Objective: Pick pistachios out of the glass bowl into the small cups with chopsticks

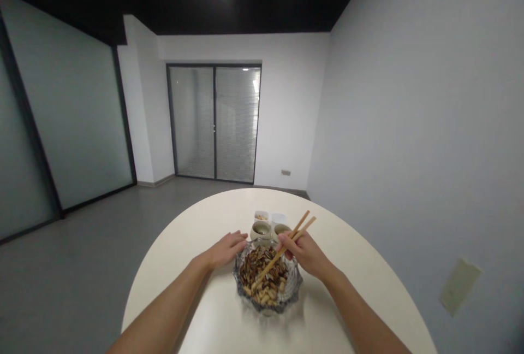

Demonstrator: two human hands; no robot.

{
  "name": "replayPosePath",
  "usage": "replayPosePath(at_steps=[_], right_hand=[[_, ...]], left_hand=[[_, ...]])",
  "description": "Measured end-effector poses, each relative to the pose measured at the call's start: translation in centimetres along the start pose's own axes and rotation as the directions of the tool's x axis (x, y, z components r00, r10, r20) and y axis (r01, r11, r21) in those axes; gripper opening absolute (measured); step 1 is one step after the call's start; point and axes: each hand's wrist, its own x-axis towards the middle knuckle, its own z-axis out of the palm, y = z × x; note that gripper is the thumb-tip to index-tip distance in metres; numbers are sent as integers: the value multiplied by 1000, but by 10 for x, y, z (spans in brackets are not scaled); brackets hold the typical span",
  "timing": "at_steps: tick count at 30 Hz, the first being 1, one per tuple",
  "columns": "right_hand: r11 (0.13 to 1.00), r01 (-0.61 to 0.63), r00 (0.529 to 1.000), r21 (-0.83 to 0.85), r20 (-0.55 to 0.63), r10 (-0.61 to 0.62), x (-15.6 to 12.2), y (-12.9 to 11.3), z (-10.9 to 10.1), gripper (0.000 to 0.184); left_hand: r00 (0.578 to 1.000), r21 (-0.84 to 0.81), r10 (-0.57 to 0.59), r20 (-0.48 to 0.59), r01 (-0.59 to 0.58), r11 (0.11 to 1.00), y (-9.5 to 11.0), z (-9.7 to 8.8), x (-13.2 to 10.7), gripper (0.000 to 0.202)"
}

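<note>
In the head view, the glass bowl (pixel 293 282) stands on the round table (pixel 204 321) between the forearms, dark seeds (pixel 257 261) heaped toward its far side and pale peanuts (pixel 268 295) gathered toward the near side; the right hand (pixel 305 251) pinches a pair of chopsticks (pixel 270 265), tips down among the contents; the left hand (pixel 227 248) lies palm down at the bowl's left rim, fingers extended, gripping nothing, though whether it touches the glass I cannot tell; beyond stand the left pot (pixel 254 234), something small and dark inside, the right pot (pixel 275 231), partly hidden, and two white trays; the left tray (pixel 262 213) holds a few pale pieces; sorting seems only begun, most pieces being left in the bowl.
</note>
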Motion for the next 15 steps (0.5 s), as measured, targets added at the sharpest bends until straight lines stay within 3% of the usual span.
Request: replayPosePath(at_steps=[15], right_hand=[[1000,-23,1000,4,-2,23,0,-6,-1,61]], left_hand=[[1000,17,-15,0,15,1000,2,-1,-1,73]])
